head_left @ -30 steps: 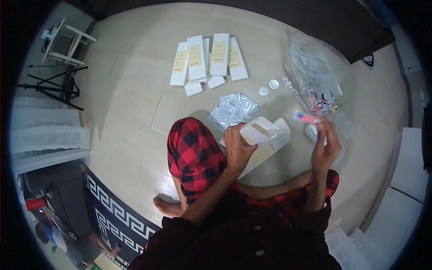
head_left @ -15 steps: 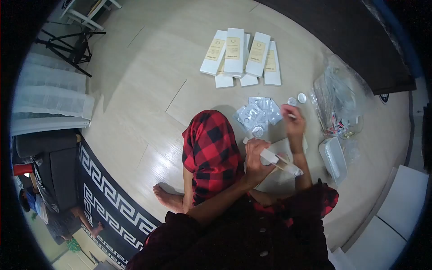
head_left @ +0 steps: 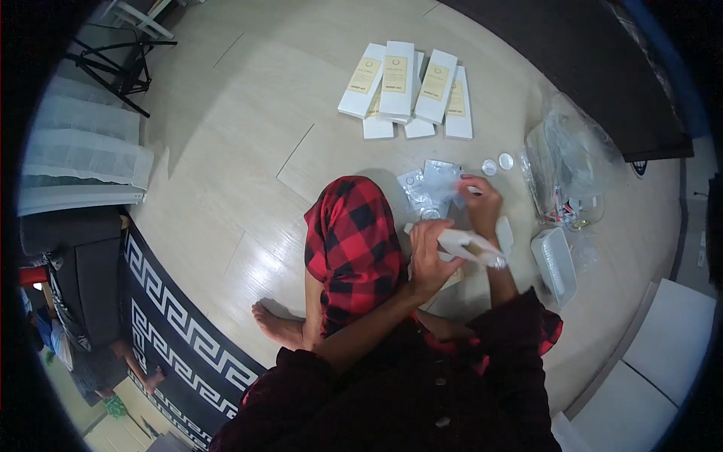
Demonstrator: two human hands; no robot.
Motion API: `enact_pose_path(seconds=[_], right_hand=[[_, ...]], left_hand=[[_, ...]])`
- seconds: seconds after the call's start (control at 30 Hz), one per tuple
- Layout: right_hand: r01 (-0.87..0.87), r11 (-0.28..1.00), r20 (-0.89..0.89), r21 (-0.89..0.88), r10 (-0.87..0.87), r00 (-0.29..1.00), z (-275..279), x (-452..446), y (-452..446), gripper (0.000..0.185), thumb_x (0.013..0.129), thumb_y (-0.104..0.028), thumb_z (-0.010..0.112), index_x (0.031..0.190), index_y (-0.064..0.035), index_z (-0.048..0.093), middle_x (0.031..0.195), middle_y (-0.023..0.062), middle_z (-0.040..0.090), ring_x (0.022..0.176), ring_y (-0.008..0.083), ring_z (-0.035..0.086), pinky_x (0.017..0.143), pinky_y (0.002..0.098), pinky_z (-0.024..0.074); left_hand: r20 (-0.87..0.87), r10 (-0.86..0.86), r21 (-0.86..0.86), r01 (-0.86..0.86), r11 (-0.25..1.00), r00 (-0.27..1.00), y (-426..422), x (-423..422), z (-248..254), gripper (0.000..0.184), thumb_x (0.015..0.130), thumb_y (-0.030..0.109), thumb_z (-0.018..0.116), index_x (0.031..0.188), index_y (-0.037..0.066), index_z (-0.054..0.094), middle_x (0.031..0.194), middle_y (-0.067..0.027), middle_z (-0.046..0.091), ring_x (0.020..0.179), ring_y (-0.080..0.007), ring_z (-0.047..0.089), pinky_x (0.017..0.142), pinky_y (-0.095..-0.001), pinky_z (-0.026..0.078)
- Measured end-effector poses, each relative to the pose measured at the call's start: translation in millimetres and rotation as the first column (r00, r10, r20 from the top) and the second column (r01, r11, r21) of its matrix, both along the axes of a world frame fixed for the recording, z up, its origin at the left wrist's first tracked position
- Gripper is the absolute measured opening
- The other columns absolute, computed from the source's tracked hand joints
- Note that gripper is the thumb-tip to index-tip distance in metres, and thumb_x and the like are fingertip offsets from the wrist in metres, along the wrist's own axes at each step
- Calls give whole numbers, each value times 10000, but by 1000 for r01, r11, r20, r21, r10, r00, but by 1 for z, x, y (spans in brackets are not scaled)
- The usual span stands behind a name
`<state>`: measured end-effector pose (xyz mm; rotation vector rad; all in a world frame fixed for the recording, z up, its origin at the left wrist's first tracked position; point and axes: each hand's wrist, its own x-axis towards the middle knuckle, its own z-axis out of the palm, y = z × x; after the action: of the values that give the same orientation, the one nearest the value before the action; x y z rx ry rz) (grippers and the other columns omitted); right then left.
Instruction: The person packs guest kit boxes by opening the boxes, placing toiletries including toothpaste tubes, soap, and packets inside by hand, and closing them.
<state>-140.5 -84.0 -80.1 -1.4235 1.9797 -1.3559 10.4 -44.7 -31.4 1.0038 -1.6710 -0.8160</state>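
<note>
My left hand is wrapped round a slim white box, held tilted with its end toward the right. Something small and shiny shows at that end. My right hand pinches the edge of a silvery sachet, blurred by motion, above more sachets on the floor. A small round silver tin lies just below them. Two more round tins sit beyond my right hand. Under my forearms lies another white box piece, partly hidden.
Several labelled white boxes lie in a pile ahead. To the right stand a clear plastic bag with small items and a white plastic tray. White cabinets are at lower right; a person's leg shows at far left.
My right hand has moved slightly left and down over the sachets and now has one between its fingers. The box in my left hand has tilted and risen a little.
</note>
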Motion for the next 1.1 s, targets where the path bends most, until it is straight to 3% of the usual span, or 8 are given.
enact_pose_path(seconds=[0.07, 0.23, 0.3, 0.33, 0.4, 0.43, 0.73, 1.1], right_hand=[[100, 995, 569, 14, -90, 818, 43, -21, 16, 25, 823, -38, 621, 847, -34, 615, 805, 61, 633, 763, 118, 605, 642, 267, 531], [367, 899, 399, -239, -254, 881, 182, 0, 78, 61, 812, 10, 633, 867, 8, 606, 923, 88, 627, 762, 109, 591, 668, 255, 533], [203, 957, 53, -206, -196, 979, 186, 3, 103, 135, 766, 69, 642, 883, 7, 616, 879, 99, 640, 741, 146, 612, 670, 266, 516], [218, 953, 44, -212, -213, 976, 192, 0, 108, 135, 766, 69, 642, 883, 7, 616, 879, 99, 640, 741, 146, 612, 670, 266, 516], [-125, 971, -542, -202, -5, 840, 210, -3, 111, 217, 700, 103, 654, 892, 7, 626, 831, 122, 642, 720, 208, 623, 645, 289, 491], [-99, 984, -580, -150, -7, 815, 217, -4, 117, 264, 655, 129, 637, 880, -9, 636, 804, 121, 637, 694, 249, 612, 613, 309, 471], [74, 960, -330, 272, 21, 944, 253, -26, 159, 187, 715, 103, 595, 841, -25, 647, 753, 110, 615, 655, 228, 596, 577, 310, 464], [176, 979, -182, -99, -192, 964, 230, -6, 161, 197, 742, 99, 591, 876, -22, 669, 751, 83, 631, 570, 143, 556, 551, 237, 442]], left_hand=[[-12, -11, 50, 11, 999, 1000, -1, -1, -1, 680, 491, 32, 801, 1090, 37, 478, 1003, -135, 525, 947, -326, 499, 826, -403, 372], [114, -64, 185, 42, 982, 991, -1, -10, 18, 715, 499, 29, 774, 1139, 52, 454, 1027, -126, 480, 1001, -314, 456, 878, -410, 334], [118, -103, 197, 79, 977, 988, 5, -15, 29, 713, 506, 38, 771, 1143, 59, 451, 1013, -122, 470, 990, -312, 449, 878, -407, 332], [112, -111, 181, 90, 979, 987, 8, -16, 34, 718, 505, 39, 772, 1148, 65, 453, 1011, -118, 470, 989, -310, 449, 879, -407, 329], [105, -124, 163, 106, 981, 987, 15, -16, 41, 723, 504, 41, 773, 1153, 72, 454, 1009, -113, 469, 989, -307, 449, 880, -406, 327], [140, -122, 148, 101, 984, 983, 17, -16, 44, 730, 501, 44, 772, 1156, 70, 451, 999, -115, 473, 991, -312, 450, 882, -407, 329], [231, -237, 107, 218, 970, 944, 43, -19, 52, 731, 514, 49, 769, 1173, 91, 455, 1005, -114, 466, 989, -300, 447, 868, -397, 328], [242, -250, 40, 248, 968, 937, 48, -21, 77, 767, 513, 54, 783, 1201, 98, 448, 999, -100, 466, 965, -282, 451, 871, -406, 310]])
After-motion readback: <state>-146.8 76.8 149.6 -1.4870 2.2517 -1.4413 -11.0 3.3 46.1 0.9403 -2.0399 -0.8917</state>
